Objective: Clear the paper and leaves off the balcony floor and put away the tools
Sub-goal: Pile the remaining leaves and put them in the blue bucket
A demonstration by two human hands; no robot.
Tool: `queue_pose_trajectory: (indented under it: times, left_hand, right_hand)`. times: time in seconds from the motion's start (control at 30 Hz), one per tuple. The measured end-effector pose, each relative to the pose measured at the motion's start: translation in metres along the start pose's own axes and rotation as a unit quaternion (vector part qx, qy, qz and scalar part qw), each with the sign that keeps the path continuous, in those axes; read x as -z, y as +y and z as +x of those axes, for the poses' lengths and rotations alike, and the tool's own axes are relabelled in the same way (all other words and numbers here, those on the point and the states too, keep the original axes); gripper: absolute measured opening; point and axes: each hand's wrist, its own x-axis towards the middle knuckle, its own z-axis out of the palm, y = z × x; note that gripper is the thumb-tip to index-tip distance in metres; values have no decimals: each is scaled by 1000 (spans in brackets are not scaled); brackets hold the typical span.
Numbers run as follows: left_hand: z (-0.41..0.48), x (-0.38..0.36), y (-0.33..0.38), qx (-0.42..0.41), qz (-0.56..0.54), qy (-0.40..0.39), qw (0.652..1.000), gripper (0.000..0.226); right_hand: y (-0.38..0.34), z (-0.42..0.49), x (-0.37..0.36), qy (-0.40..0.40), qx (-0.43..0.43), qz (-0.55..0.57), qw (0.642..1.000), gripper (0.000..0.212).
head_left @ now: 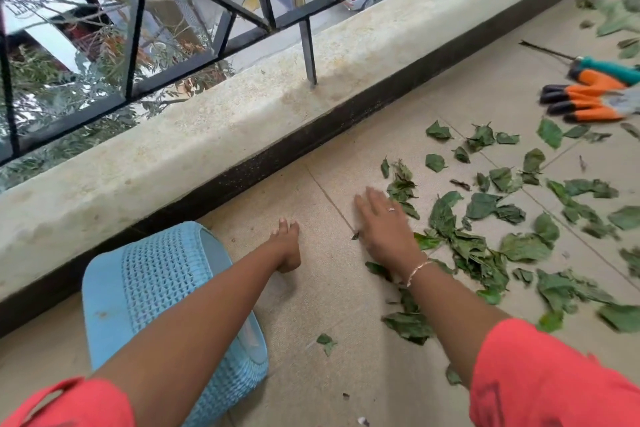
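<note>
While leaves (481, 204) litter the floor (311, 291), the blue basket (152, 274) lies tipped.

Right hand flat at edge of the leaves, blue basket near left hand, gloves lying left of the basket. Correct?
Not quite. The gloves lie far to the right, beyond the leaves, not left of the basket. The rest holds: the right hand is flat at the leaves' edge, and the basket is near the left hand. The head view shows it.
</note>
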Motion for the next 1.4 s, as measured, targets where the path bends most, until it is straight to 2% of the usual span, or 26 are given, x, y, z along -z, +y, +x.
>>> queue_pose_trajectory:
  times: [0.03, 0.1, 0.17, 0.2, 0.27, 0.3, 0.37, 0.43, 0.47, 0.53, 0.57, 0.6, 0.67, 0.73, 0.8, 0.83, 0.87, 0.93, 0.97, 1.03, 1.13, 1.2, 1.27, 1.3, 1.37, 1.4]
  left_hand:
    - [0, 1, 0, 1, 2, 1, 1000, 82]
    - [0, 1, 1, 3, 10, -3, 1000, 80]
    - [-2, 2, 2, 5, 23, -4, 1000, 78]
    - [-3, 4, 4, 7, 27, -2, 1000, 76]
    - [-7, 4, 7, 17, 31, 1, 999, 74]
    - [-8, 5, 8, 18, 33, 5, 999, 73]
    - [-10, 4, 9, 13, 31, 8, 999, 72]
    - [-9, 4, 6, 9, 31, 7, 999, 73]
    - [-9, 3, 4, 7, 29, 3, 1000, 73]
    - [-9, 1, 2, 4, 24, 0, 1000, 74]
    - [-9, 1, 1, 3, 22, 2, 1000, 74]
    - [-9, 1, 1, 3, 20, 5, 1000, 74]
    - [-9, 1, 2, 5, 20, 9, 1000, 74]
    - [-9, 0, 4, 6, 27, 12, 1000, 75]
    - [-10, 1, 4, 7, 31, 11, 999, 75]
    - [-11, 1, 4, 7, 33, 8, 999, 75]
    - [-11, 1, 3, 6, 36, 6, 999, 75]
    - [-10, 0, 2, 1, 43, 7, 999, 76]
    - [-10, -1, 1, 0, 45, 9, 999, 77]
    - [-10, -3, 1, 1, 48, 10, 999, 77]
    - [-9, -4, 2, 2, 50, 14, 999, 76]
    - [-9, -4, 3, 5, 43, 16, 999, 76]
    - [-9, -3, 5, 7, 38, 17, 999, 74]
    - [-8, -3, 7, 8, 36, 19, 999, 74]
    - [-8, -3, 10, 13, 30, 24, 999, 75]
    - [-7, -3, 11, 16, 26, 26, 999, 75]
  right_hand:
    - [18, 3, 4, 22, -70, 26, 997, 52]
    - [44, -7, 14, 129, -240, 78, 959, 46]
    - [33, -35, 14, 204, -278, 144, 927, 44]
    - [11, -52, 8, 197, -236, 179, 935, 42]
    - [-49, -93, -12, 117, -82, 252, 957, 40]
    - [-76, -110, -28, 67, -2, 287, 956, 42]
    - [-115, -141, -57, 8, 54, 365, 929, 50]
    - [-128, -159, -64, 14, -52, 491, 869, 57]
    - [-123, -163, -63, 50, -146, 529, 834, 60]
    - [-97, -159, -53, 202, -318, 526, 762, 57]
    - [-82, -152, -46, 272, -360, 495, 743, 57]
    - [-72, -143, -40, 310, -359, 471, 744, 56]
    - [-77, -132, -28, 261, -277, 495, 781, 47]
    - [-103, -136, -31, 102, -185, 553, 806, 40]
    - [-122, -151, -47, -19, -159, 544, 824, 38]
    - [-124, -157, -54, -9, -185, 509, 841, 40]
    - [-119, -161, -58, 49, -235, 462, 854, 44]
    - [-98, -161, -54, 198, -319, 386, 843, 52]
    - [-89, -155, -47, 242, -320, 364, 840, 53]
    - [-79, -139, -34, 221, -271, 361, 865, 48]
    - [-70, -112, -30, 87, -198, 361, 907, 39]
    - [-49, -99, -19, 101, -296, 358, 880, 42]
    - [-20, -93, -4, 178, -417, 305, 838, 53]
    - [-10, -93, 2, 206, -436, 282, 830, 56]
    - [-10, -81, 7, 212, -391, 290, 847, 54]
    - [-19, -71, 8, 173, -336, 308, 873, 50]
